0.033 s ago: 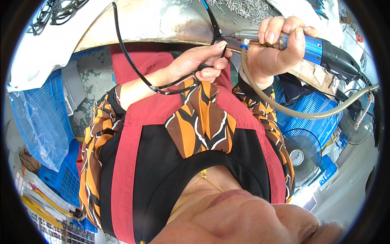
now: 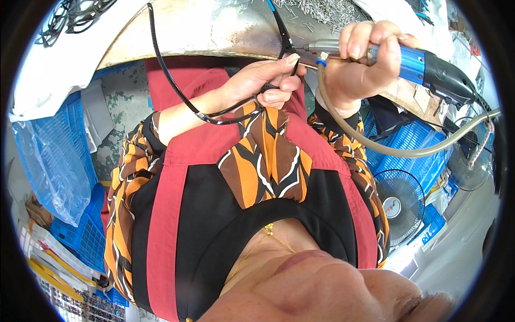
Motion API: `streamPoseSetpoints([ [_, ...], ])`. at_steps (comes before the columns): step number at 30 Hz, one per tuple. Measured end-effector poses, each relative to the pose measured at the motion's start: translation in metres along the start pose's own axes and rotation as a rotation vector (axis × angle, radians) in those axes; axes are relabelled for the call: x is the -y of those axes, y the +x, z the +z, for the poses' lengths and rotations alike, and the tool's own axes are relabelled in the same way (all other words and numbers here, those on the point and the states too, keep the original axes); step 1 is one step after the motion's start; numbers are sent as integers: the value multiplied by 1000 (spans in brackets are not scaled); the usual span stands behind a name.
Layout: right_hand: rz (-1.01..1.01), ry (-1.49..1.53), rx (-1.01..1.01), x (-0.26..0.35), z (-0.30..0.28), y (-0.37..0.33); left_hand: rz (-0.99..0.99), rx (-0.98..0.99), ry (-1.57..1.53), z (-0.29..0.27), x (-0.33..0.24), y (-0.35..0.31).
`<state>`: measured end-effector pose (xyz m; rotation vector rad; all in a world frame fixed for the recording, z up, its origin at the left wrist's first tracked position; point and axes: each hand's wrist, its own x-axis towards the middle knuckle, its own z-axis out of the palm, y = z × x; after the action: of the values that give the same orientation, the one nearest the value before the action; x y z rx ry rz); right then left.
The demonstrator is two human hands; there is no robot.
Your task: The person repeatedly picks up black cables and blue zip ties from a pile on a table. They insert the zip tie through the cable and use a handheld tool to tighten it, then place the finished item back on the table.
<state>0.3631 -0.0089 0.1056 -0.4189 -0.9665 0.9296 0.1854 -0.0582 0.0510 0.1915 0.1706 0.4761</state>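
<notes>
My left hand (image 2: pixel 268 80) pinches a black eyeglass frame (image 2: pixel 183 97) just off the bench's near edge. One temple of the frame curves out to the left; the other, with a blue end, points up and away. A blue and black power screwdriver (image 2: pixel 412 65) lies sideways in my right hand (image 2: pixel 365 67), fingers wrapped round its body. Its metal nose points left, with the tip at the frame's hinge area; whether they touch I cannot tell. From near the nose a beige hose (image 2: pixel 386 149) loops down and right.
Loose small metal screws or pins (image 2: pixel 330 15) lie heaped on the worn bench top (image 2: pixel 214 32). More black eyeglass frames (image 2: pixel 72 16) rest on white cloth at far left. Blue crates (image 2: pixel 80 236) stand on both sides, and a fan (image 2: pixel 399 206) is at lower right.
My right hand and the screwdriver have shifted very slightly to the left. My left hand and the eyeglass frame look the same.
</notes>
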Motion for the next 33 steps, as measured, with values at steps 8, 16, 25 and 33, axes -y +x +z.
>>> streamPoseSetpoints([
  [8, 10, 45, 83, -30, 20, 7, -68, -166, -36, 4, -9, 3],
  [16, 68, 5, -410, -36, -14, 49, 672, -244, 247, 10, -25, 0],
  [25, 143, 16, -408, -54, -28, 48, 1652, 6, 1701, -7, -47, -7],
  [33, 111, 85, -291, -33, 6, 48, 1581, 138, 1605, -15, -42, -12],
])
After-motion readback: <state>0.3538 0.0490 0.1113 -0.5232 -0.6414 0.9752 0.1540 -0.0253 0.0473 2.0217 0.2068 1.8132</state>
